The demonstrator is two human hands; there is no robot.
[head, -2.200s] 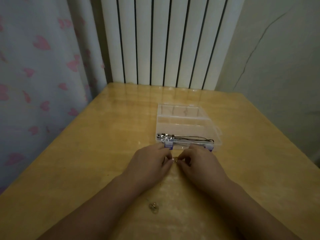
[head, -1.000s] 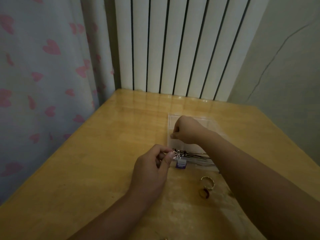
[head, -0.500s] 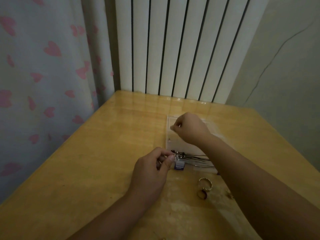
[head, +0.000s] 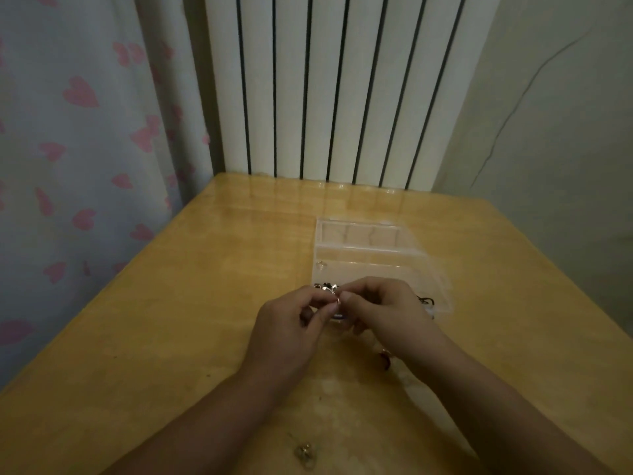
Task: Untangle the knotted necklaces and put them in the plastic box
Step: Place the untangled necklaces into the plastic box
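Note:
A clear plastic box (head: 370, 255) lies open on the wooden table (head: 171, 320), with dark cords and silver beads (head: 325, 287) in its near compartment. My left hand (head: 291, 327) and my right hand (head: 387, 310) meet just in front of the box. Between their fingertips they pinch a small silvery ring of a thin necklace (head: 337, 301). A small metal pendant (head: 306, 452) lies on the table between my forearms. The chain itself is too thin to follow.
A small dark ring (head: 385, 359) lies half hidden under my right wrist. A white radiator (head: 325, 87) stands behind the table. A heart-patterned curtain (head: 78, 132) hangs at the left and a cracked wall (head: 548, 97) is at the right.
My right hand has drawn back from over the far part of the box and joined my left hand at the box's near edge. Both now pinch the same small ring.

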